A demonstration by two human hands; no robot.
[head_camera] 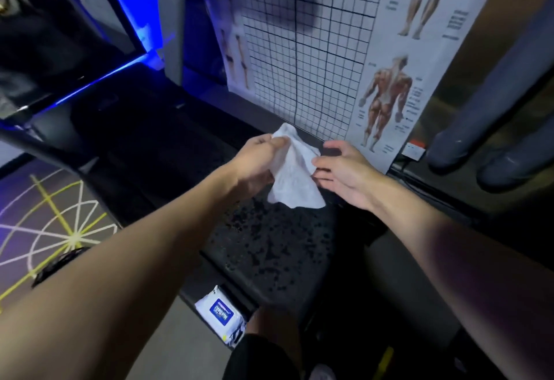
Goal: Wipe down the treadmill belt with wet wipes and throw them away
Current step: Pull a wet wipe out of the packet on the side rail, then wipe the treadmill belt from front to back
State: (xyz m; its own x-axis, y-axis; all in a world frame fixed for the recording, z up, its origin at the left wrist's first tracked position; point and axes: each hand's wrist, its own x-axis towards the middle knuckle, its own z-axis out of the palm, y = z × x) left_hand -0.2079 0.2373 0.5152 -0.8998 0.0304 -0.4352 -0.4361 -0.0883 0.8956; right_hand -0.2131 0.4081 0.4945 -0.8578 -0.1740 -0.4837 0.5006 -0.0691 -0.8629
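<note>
In the head view, a white wet wipe [295, 170] is held in the air above the treadmill belt [269, 239], between the two hands. The wipe is crumpled and soft, with a finely embossed texture, and hangs down to a ragged lower edge. Its upper part is gripped by the left hand [257, 161], with thumb and fingers curled round the cloth. The right hand [341, 170] is held with nearly straight fingers, whose tips touch the wipe's right edge. The belt is black and matt, speckled with darker blotches. A soft white wipe pack [220, 313] with a blue label is seen on the grey floor just beside the treadmill's end. A glossy anatomy poster [314, 50] with a black grid is seen beyond the belt.
</note>
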